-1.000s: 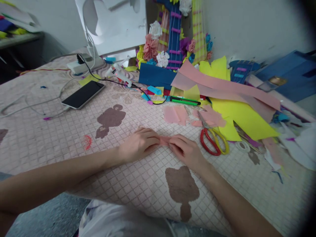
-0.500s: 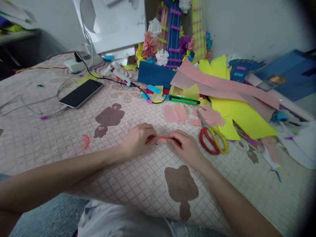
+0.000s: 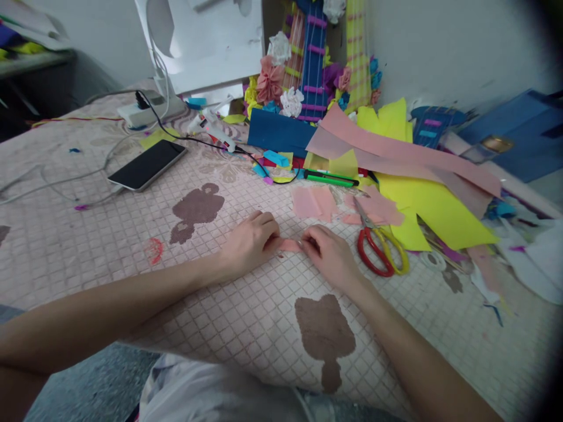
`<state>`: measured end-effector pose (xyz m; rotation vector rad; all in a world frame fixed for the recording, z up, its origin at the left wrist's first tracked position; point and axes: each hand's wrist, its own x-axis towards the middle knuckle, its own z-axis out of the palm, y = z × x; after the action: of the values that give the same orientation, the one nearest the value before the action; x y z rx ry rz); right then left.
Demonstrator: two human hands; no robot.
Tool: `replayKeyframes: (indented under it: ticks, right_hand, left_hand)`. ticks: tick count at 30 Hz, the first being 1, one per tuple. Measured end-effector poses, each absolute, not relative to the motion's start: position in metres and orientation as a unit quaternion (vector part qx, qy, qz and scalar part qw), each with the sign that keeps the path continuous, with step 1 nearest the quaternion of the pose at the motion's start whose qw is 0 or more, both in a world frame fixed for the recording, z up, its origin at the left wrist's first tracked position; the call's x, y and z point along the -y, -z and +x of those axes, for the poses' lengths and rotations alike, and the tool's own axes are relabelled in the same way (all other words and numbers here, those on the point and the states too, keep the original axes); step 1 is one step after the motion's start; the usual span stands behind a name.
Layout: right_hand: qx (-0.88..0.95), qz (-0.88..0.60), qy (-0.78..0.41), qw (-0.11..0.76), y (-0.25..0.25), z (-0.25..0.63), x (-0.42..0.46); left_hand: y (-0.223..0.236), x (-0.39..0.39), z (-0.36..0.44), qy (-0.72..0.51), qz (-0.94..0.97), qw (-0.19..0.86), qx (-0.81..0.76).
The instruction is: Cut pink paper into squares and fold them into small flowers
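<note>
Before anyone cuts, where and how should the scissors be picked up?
Best by the red and yellow handles, probably from the near side: the scissors seem to lie flat, handles nearest, blades pointing away toward the pink paper pieces.

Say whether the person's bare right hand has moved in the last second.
Yes. The right hand has shifted slightly forward, away from the largest brown patch on the pale checked tablecloth.

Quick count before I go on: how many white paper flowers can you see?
3: an upper flower left of the blue stringed neck, a lower flower below it, and a right-hand flower at the picture's top edge. More may be hidden.
</note>
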<state>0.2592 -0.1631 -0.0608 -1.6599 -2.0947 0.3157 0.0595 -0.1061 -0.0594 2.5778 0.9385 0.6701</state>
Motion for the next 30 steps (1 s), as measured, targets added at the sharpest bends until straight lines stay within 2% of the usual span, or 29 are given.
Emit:
replayKeyframes:
  ticks: [15, 21, 27, 30]
  right_hand:
    - [0.753, -0.621, -0.104, 0.189, 0.057, 0.256, 0.162]
    - [0.79, -0.559, -0.067, 0.242, 0.049, 0.259, 0.167]
    - [0.809, -0.513, -0.019, 0.287, 0.046, 0.26, 0.171]
    - [0.785, -0.528, -0.06, 0.318, 0.044, 0.26, 0.173]
  left_hand:
    - [0.065, 0.101, 0.055, -0.262, 0.888, 0.2, -0.32]
    - [0.056, 0.098, 0.053, -0.301, 0.86, 0.281, -0.302]
    - [0.04, 0.099, 0.073, -0.217, 0.845, 0.382, -0.305]
    - [0.037, 0.1, 0.079, -0.212, 0.812, 0.439, -0.32]
